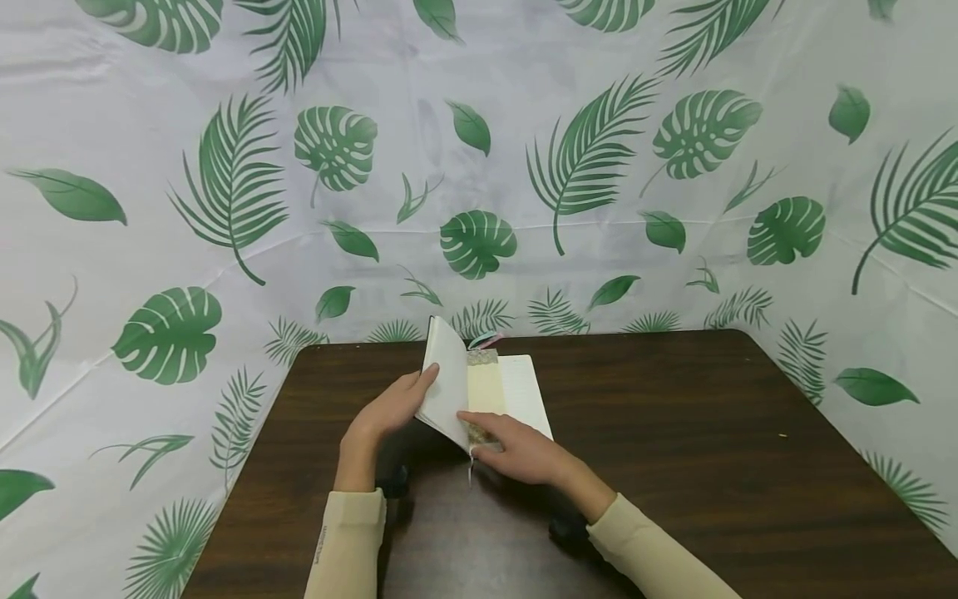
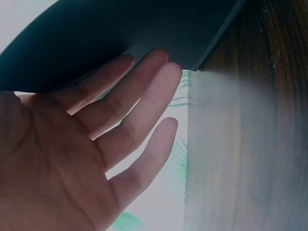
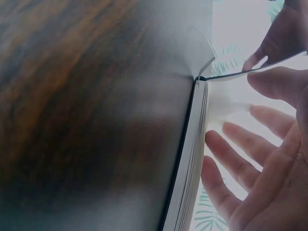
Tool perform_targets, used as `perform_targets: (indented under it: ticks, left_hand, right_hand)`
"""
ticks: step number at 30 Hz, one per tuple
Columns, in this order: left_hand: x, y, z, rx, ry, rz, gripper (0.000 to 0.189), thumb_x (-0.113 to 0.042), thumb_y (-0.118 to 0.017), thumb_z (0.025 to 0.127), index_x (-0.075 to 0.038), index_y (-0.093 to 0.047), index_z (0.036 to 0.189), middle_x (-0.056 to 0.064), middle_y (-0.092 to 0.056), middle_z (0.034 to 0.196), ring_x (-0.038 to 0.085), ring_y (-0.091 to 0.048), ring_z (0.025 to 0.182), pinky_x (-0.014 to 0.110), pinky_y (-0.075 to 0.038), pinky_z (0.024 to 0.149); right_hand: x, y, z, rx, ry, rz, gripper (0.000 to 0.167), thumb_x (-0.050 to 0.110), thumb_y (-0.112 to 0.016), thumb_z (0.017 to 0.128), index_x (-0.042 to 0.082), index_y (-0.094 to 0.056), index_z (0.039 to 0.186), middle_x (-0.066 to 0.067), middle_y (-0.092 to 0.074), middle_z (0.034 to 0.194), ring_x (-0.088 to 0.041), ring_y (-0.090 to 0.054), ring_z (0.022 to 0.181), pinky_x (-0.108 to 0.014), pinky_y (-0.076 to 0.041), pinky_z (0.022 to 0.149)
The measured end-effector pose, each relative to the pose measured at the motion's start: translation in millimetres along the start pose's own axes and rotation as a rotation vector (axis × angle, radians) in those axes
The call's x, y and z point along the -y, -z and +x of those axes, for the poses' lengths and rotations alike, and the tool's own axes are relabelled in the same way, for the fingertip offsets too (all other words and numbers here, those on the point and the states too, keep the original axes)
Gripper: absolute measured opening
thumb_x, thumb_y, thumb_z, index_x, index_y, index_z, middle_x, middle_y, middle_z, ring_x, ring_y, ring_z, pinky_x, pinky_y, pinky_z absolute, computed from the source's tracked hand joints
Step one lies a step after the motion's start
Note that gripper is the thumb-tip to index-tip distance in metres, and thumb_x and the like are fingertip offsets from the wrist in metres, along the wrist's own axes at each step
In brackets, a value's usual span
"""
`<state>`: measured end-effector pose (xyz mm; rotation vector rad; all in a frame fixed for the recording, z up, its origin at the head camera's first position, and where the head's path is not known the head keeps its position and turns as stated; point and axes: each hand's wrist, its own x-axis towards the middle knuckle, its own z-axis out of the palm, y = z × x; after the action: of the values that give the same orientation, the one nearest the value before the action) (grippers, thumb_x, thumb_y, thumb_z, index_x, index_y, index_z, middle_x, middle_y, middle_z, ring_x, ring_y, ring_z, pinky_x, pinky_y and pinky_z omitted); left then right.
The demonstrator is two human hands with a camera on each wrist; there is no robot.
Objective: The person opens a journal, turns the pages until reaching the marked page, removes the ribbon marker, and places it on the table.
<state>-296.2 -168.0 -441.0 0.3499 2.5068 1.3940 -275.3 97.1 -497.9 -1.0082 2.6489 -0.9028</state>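
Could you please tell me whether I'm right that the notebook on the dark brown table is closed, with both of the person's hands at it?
Not quite: the notebook is open, not closed. The head view shows its left side raised in the left hand and a page exposed on the right. It is on the dark brown table, with the right hand at it too.

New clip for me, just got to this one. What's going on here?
A person has a notebook open at the dark wooden table. The left hand holds its left side tilted up, thumb on the inner face and fingers behind the dark cover. The right hand reaches across the lower part of the open notebook, overlapping the bottom end of a cream strip with patterned ends beside the fold.
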Motion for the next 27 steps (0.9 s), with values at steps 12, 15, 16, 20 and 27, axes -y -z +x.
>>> perform_targets:
  ticks: [12, 15, 16, 20, 27]
  left_hand:
    - [0.7, -0.9, -3.5, -0.030, 0.033, 0.025, 0.053, -0.035, -0.033, 0.116, 0.001, -0.058, 0.146, 0.016, -0.070, 0.118, 0.027, -0.065, 0.112, 0.056, -0.046, 0.112]
    - [0.9, -0.8, -3.6, -0.025, 0.039, 0.012, 0.053, -0.034, -0.032, 0.116, 0.001, -0.057, 0.147, 0.016, -0.070, 0.118, 0.027, -0.064, 0.113, 0.056, -0.045, 0.113]
    - [0.6, -0.6, -3.7, -0.025, 0.038, 0.008, 0.053, -0.034, -0.032, 0.116, 0.001, -0.056, 0.147, 0.016, -0.070, 0.118, 0.027, -0.064, 0.114, 0.057, -0.045, 0.113]
    - [0.5, -0.5, -2.7, -0.025, 0.034, 0.011, 0.053, -0.033, -0.033, 0.116, 0.001, -0.057, 0.147, 0.016, -0.070, 0.117, 0.027, -0.064, 0.113, 0.056, -0.045, 0.113]
    - [-0.8, -0.6, 0.5, -0.023, 0.045, 0.025, 0.052, -0.035, -0.033, 0.116, 0.000, -0.057, 0.146, 0.016, -0.069, 0.116, 0.027, -0.065, 0.112, 0.056, -0.045, 0.113]
  right_hand:
    - [-12, 21, 5.4, -0.063, -0.073, 0.155, 0.060, 0.021, -0.066, 0.108, 0.010, -0.044, 0.163, -0.019, -0.063, 0.151, -0.035, -0.069, 0.124, -0.053, -0.058, 0.098]
    - [-24, 28, 14.3, -0.162, -0.176, 0.192, 0.055, 0.020, -0.065, 0.107, 0.002, -0.051, 0.157, -0.022, -0.067, 0.141, -0.038, -0.071, 0.119, -0.050, -0.060, 0.092]
    - [-28, 30, 17.3, -0.181, -0.220, 0.215, 0.055, 0.020, -0.066, 0.107, 0.000, -0.052, 0.156, -0.022, -0.068, 0.139, -0.039, -0.072, 0.117, -0.049, -0.060, 0.091]
    - [-40, 38, 27.4, -0.197, -0.373, 0.378, 0.061, 0.020, -0.067, 0.106, -0.007, -0.047, 0.157, -0.028, -0.067, 0.139, -0.038, -0.076, 0.111, -0.047, -0.064, 0.088]
    - [-47, 40, 38.3, -0.174, -0.520, 0.588, 0.069, 0.022, -0.070, 0.104, -0.011, -0.042, 0.158, -0.032, -0.061, 0.147, -0.026, -0.079, 0.092, -0.040, -0.065, 0.082]
